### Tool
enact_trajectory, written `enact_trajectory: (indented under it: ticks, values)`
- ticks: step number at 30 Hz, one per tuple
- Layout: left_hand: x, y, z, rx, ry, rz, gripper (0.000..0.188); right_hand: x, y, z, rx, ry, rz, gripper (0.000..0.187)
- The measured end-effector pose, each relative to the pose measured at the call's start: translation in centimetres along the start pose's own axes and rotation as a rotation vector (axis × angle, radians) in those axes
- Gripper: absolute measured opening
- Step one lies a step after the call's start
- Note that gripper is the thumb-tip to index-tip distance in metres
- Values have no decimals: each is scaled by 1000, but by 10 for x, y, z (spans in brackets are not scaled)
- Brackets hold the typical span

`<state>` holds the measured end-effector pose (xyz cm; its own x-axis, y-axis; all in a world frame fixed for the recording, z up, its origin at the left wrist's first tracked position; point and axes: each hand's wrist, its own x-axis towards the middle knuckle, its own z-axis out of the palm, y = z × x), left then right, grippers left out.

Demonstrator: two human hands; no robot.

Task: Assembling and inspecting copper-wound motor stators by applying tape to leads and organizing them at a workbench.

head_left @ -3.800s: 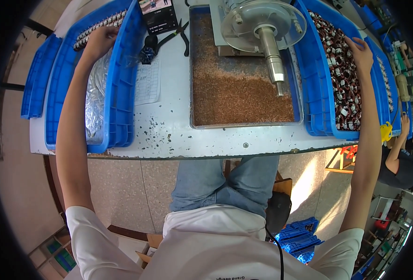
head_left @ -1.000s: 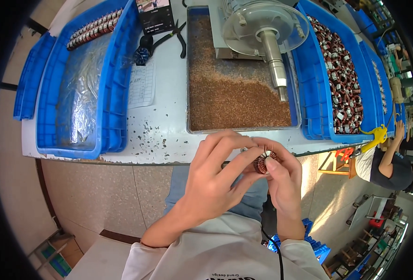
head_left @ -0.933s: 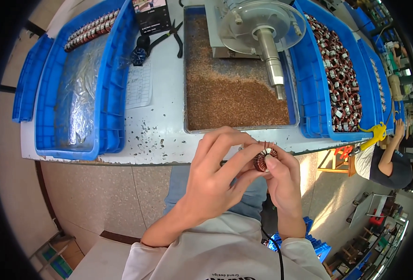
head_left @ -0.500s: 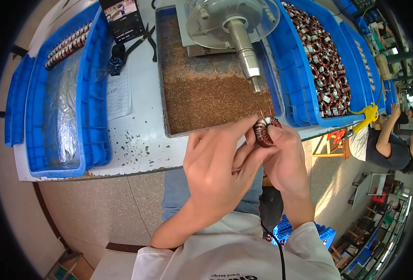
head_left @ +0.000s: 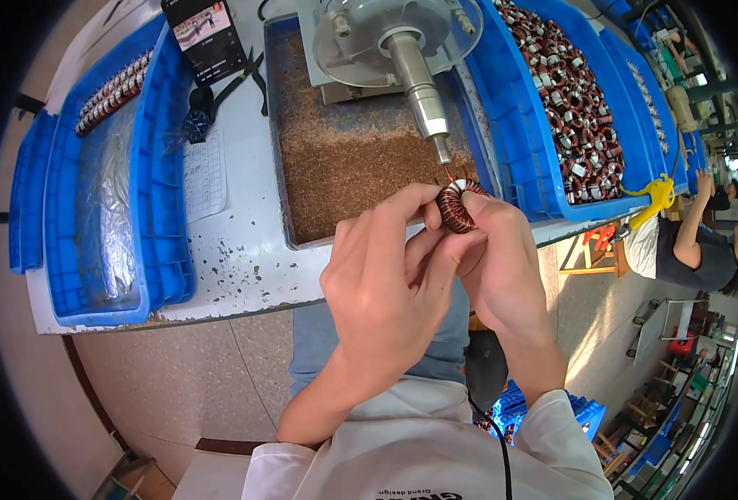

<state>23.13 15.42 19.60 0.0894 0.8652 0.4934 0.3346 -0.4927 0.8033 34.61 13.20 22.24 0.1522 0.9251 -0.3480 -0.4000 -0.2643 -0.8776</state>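
Note:
Between my two hands is a toroidal coil [head_left: 455,210], a ring wound with dark copper wire with a white patch on top. Two bare copper leads rise from it, one reaching the tip of the machine's metal spindle [head_left: 423,100]. The fingers of my left hand [head_left: 381,262] pinch it from the left, closed. On the other side my right hand [head_left: 502,258] grips it, thumb on its face. Beneath the spindle lies a shallow tray [head_left: 344,183] covered in brown copper-coloured shavings.
At the right a blue crate [head_left: 544,179] holds many coils. Another blue crate [head_left: 165,225] at the left has rows of coils and clear plastic film. A phone [head_left: 206,42], pliers [head_left: 252,79], a watch [head_left: 196,125] and a paper sheet [head_left: 206,179] lie between. A co-worker [head_left: 690,250] sits far right.
Both hands have moved the coil up and slightly left, toward the spindle. Its leads now reach the spindle tip, and the coil has turned a little.

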Motion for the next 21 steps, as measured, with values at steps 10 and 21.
enact_trajectory:
  ticks: [10, 21]
  values:
    - [-1, -1, 3, -80, -16, -80, 40, 0, 0, 10, 9, -1, -22, 34]
    - [2, -4, -1, -134, -63, -155, 40, 4, 5, 18, 50, 33, -62, 34]
